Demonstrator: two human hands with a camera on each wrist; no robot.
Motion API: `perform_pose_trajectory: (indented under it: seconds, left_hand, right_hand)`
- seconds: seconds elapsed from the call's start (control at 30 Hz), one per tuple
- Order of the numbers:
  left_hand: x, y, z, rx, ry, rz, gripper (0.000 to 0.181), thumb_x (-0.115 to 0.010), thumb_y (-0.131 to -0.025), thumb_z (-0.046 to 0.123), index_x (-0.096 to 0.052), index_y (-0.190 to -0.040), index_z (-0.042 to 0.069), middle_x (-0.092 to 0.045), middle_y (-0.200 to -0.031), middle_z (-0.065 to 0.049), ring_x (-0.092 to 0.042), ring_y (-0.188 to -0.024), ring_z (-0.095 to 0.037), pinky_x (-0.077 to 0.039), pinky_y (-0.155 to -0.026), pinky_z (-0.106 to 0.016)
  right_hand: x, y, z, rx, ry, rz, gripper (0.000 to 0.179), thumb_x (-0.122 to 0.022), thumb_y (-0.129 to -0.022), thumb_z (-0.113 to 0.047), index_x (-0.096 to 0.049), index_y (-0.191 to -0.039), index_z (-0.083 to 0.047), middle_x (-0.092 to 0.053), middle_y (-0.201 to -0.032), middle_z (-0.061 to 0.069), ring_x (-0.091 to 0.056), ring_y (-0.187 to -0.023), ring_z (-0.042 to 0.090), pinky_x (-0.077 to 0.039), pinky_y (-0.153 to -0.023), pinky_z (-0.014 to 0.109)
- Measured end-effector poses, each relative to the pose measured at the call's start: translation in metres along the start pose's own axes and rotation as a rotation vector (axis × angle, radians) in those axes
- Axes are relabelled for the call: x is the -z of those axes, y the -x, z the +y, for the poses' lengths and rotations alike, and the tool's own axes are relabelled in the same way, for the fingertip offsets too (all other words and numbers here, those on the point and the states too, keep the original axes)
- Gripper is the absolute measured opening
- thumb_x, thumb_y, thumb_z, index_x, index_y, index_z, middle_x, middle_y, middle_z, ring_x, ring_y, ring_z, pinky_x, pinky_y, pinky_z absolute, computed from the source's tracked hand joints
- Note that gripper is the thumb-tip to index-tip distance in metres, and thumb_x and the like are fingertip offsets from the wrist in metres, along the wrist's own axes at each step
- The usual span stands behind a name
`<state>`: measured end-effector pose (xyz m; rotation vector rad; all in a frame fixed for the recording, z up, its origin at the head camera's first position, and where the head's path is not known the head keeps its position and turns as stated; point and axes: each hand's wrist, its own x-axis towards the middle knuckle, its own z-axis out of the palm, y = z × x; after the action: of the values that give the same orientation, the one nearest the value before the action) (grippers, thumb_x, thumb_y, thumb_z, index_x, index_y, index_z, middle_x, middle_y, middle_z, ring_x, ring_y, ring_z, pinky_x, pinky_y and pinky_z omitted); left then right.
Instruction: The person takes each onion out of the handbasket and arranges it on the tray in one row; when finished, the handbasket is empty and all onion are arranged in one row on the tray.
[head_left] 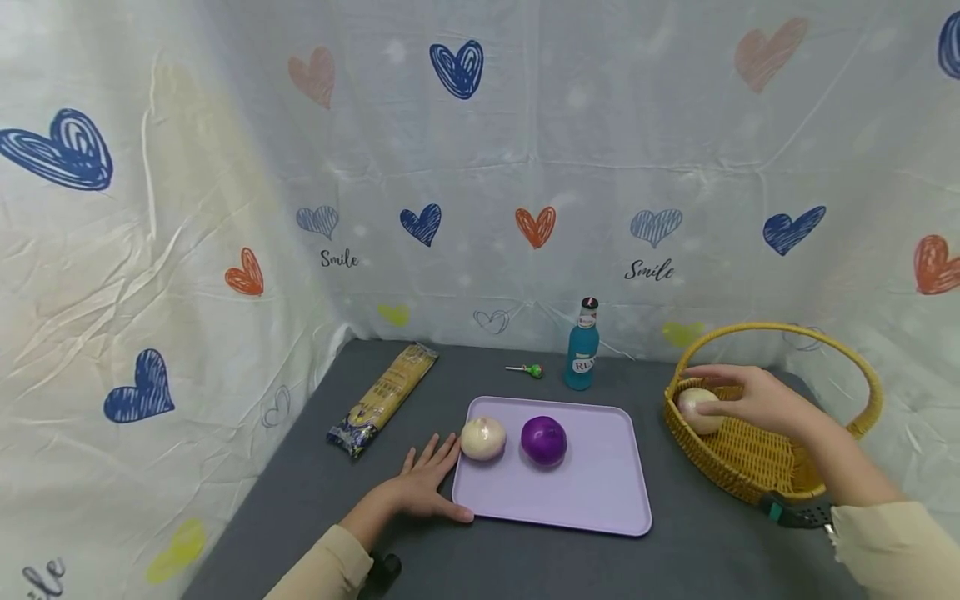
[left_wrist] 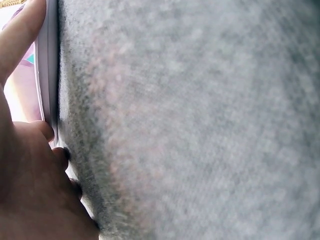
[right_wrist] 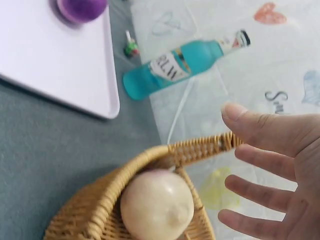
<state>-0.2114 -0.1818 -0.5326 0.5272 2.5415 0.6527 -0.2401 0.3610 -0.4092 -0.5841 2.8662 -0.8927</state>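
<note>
My right hand (head_left: pixel 757 402) reaches into the yellow wicker basket (head_left: pixel 742 492), over a white onion (head_left: pixel 699 410) at its left end. In the right wrist view the fingers (right_wrist: pixel 260 192) are spread, apart from the onion (right_wrist: pixel 157 205). My left hand (head_left: pixel 423 490) lies on the table with fingers spread, at the left edge of a pale purple tray (head_left: pixel 592 492). On that tray sit a second white onion (head_left: pixel 483 438), close to the left fingertips, and a glossy purple onion (head_left: pixel 543 441). The left wrist view shows mostly grey tablecloth (left_wrist: pixel 200 120) and the tray's rim (left_wrist: pixel 49 65).
Behind the tray stands a blue bottle (head_left: pixel 582 346) with a dark cap, and a green lollipop (head_left: pixel 534 370) lies to its left. A yellow noodle packet (head_left: pixel 386 398) lies at the back left. The basket's tall handle (head_left: pixel 780 327) arches over it. A heart-printed curtain (head_left: pixel 480 167) hangs behind.
</note>
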Motion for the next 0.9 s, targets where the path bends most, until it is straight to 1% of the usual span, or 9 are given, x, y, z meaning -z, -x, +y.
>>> perform_pose_trajectory:
  seconds: [0.13, 0.27, 0.37, 0.47, 0.5, 0.57, 0.67, 0.77, 0.9]
  left_hand:
    - [-0.003, 0.001, -0.001, -0.016, 0.015, 0.010, 0.129, -0.070, -0.069, 0.081, -0.005, -0.164, 0.023, 0.000, -0.172, -0.006, 0.012, -0.156, -0.037, 0.011, -0.117, -0.069]
    - [-0.001, 0.002, 0.000, -0.011, 0.016, 0.004, 0.129, -0.070, -0.069, 0.082, -0.004, -0.164, 0.025, 0.001, -0.172, -0.005, 0.012, -0.156, -0.036, 0.011, -0.117, -0.069]
    - [0.002, 0.003, 0.002, -0.004, 0.003, -0.004, 0.127, -0.071, -0.072, 0.078, -0.004, -0.164, 0.022, 0.001, -0.172, -0.006, 0.012, -0.156, -0.037, 0.009, -0.117, -0.069]
    - [0.003, 0.004, 0.003, 0.000, -0.006, -0.001, 0.126, -0.072, -0.073, 0.076, -0.006, -0.164, 0.019, -0.001, -0.172, -0.007, 0.010, -0.156, -0.037, 0.008, -0.118, -0.069]
    - [0.003, 0.004, 0.003, 0.004, -0.004, -0.004, 0.126, -0.072, -0.073, 0.076, -0.006, -0.164, 0.020, -0.001, -0.172, -0.006, 0.010, -0.156, -0.037, 0.008, -0.118, -0.069]
    - [0.002, 0.004, 0.003, 0.004, 0.004, -0.005, 0.127, -0.072, -0.072, 0.077, -0.005, -0.164, 0.020, 0.000, -0.172, -0.006, 0.011, -0.156, -0.037, 0.008, -0.118, -0.069]
    - [0.001, 0.004, 0.001, -0.006, 0.022, -0.005, 0.129, -0.071, -0.070, 0.080, -0.003, -0.164, 0.024, 0.001, -0.172, -0.006, 0.012, -0.156, -0.037, 0.011, -0.117, -0.069]
    - [-0.002, 0.002, -0.002, -0.018, 0.028, 0.008, 0.129, -0.070, -0.069, 0.082, -0.003, -0.164, 0.026, 0.000, -0.172, -0.006, 0.011, -0.156, -0.038, 0.010, -0.116, -0.071]
    - [-0.005, -0.002, -0.007, -0.006, 0.008, 0.010, 0.130, -0.067, -0.068, 0.085, -0.001, -0.164, 0.029, 0.003, -0.172, -0.002, 0.013, -0.156, -0.034, 0.011, -0.117, -0.069]
  right_hand:
    - [0.006, -0.001, 0.012, -0.009, 0.010, -0.026, 0.059, -0.073, -0.094, -0.033, -0.056, -0.143, -0.006, -0.062, -0.136, 0.024, -0.057, -0.123, 0.050, -0.052, -0.092, 0.060]
    - [0.014, -0.004, 0.023, -0.018, -0.002, -0.080, 0.062, -0.074, -0.093, -0.032, -0.055, -0.143, -0.002, -0.059, -0.137, 0.028, -0.055, -0.124, 0.052, -0.052, -0.092, 0.060]
    - [0.019, -0.008, 0.032, -0.017, -0.006, -0.133, 0.061, -0.074, -0.092, -0.031, -0.055, -0.143, -0.001, -0.059, -0.138, 0.028, -0.055, -0.125, 0.051, -0.055, -0.092, 0.051]
    - [0.025, -0.011, 0.040, -0.019, -0.037, -0.210, 0.062, -0.075, -0.092, -0.028, -0.055, -0.143, 0.001, -0.055, -0.143, 0.028, -0.052, -0.128, 0.052, -0.056, -0.090, 0.034]
    - [0.027, -0.012, 0.042, -0.021, -0.056, -0.239, 0.063, -0.075, -0.092, -0.027, -0.054, -0.143, 0.002, -0.053, -0.144, 0.030, -0.049, -0.129, 0.054, -0.056, -0.088, 0.031]
    - [0.029, -0.014, 0.047, -0.036, -0.105, -0.291, 0.065, -0.075, -0.091, -0.025, -0.052, -0.144, 0.004, -0.047, -0.147, 0.033, -0.044, -0.132, 0.056, -0.056, -0.088, 0.029]
    - [0.030, -0.016, 0.053, -0.086, -0.186, -0.346, 0.067, -0.075, -0.091, -0.023, -0.049, -0.146, 0.004, -0.039, -0.150, 0.037, -0.038, -0.135, 0.059, -0.057, -0.091, 0.041]
    - [0.028, -0.018, 0.061, -0.131, -0.260, -0.375, 0.067, -0.075, -0.091, -0.020, -0.047, -0.147, 0.004, -0.032, -0.153, 0.039, -0.036, -0.136, 0.060, -0.056, -0.092, 0.053]
    - [0.023, -0.021, 0.071, -0.147, -0.300, -0.389, 0.064, -0.074, -0.093, -0.018, -0.047, -0.147, 0.004, -0.030, -0.153, 0.040, -0.042, -0.132, 0.059, -0.056, -0.091, 0.055]
